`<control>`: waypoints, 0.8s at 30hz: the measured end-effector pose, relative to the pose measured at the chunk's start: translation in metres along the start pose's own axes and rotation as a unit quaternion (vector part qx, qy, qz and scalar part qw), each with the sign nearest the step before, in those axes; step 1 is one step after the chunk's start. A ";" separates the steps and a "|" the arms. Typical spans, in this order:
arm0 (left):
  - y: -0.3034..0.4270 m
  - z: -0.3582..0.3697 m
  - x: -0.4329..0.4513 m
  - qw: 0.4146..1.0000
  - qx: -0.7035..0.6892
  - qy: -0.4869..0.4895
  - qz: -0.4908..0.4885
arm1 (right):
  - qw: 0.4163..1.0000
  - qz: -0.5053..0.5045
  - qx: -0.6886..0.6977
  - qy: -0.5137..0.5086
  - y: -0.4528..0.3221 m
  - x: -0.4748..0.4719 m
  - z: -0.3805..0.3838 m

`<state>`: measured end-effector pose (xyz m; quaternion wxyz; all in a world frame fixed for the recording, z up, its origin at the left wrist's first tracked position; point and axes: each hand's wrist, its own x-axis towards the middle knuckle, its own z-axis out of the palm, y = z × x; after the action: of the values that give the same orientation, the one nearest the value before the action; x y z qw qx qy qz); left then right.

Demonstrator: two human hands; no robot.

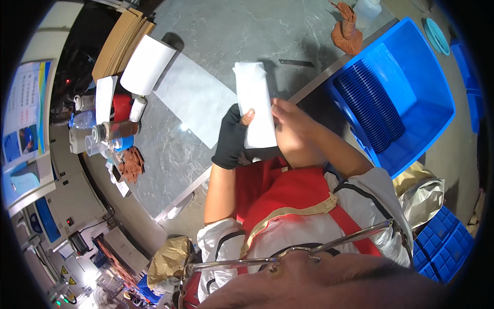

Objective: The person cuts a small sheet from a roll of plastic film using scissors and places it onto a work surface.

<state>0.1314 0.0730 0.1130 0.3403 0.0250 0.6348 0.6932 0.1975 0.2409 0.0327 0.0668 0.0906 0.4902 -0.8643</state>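
Note:
My left hand (231, 135), in a black fingerless glove, grips a white paper-wrapped bundle (254, 104) near its lower end, the thumb lying on top. What is inside the wrap is hidden. Bare and slightly blurred, my right hand (287, 116) is at the bundle's right edge; its fingers are partly bent, and whether they grip the paper I cannot tell. A flat white sheet (197, 96) lies on the grey table (216, 31) to the left, beside a thick white paper roll (148, 65). Beyond the bundle, to the right, lies a dark flat blade (296, 63).
On the right, a blue plastic bin (428, 96) holds a row of dark thin discs or plates (368, 106). A brown cloth (347, 36) and white bottle (366, 11) stand at the far right corner. Cardboard sheets (119, 42), jars (119, 130) and another brown cloth (132, 164) line the left.

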 end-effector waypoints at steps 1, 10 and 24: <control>-0.009 0.002 -0.007 1.000 0.002 -0.004 0.019 | 0.993 0.073 0.088 -0.032 -0.008 -0.009 0.012; -0.028 0.026 -0.076 0.993 -0.108 0.005 0.050 | 0.983 -0.075 -0.166 0.014 -0.053 -0.056 0.050; -0.023 0.023 -0.137 0.978 -0.160 0.041 0.127 | 0.973 0.002 -0.188 -0.134 -0.092 -0.109 0.078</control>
<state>0.2576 0.0233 0.1514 0.2228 0.0219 0.5207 0.8239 0.2773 0.2238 0.1734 0.1495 -0.0387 0.6301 -0.7610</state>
